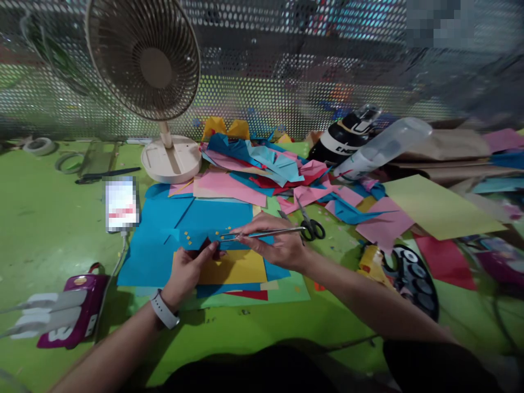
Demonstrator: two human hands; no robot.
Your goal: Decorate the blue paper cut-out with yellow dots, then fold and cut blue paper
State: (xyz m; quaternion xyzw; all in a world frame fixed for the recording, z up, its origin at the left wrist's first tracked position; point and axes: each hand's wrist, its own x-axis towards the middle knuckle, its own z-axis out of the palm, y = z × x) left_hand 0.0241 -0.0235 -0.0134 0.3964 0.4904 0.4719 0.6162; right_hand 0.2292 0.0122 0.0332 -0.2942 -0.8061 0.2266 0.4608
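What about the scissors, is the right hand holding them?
No, the scissors lie on the green table, while the right hand holds silvery tweezers.

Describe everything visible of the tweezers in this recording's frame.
The tweezers are slim, long and silvery, apparently metal, with a shine along the upper edge. The person's right hand holds them over the papers, nearly level across the view. The joined end sticks out to the right, past the hand; the tips point left, slightly apart, close to the left hand. Whether the tips grip or touch anything is too blurred to tell.
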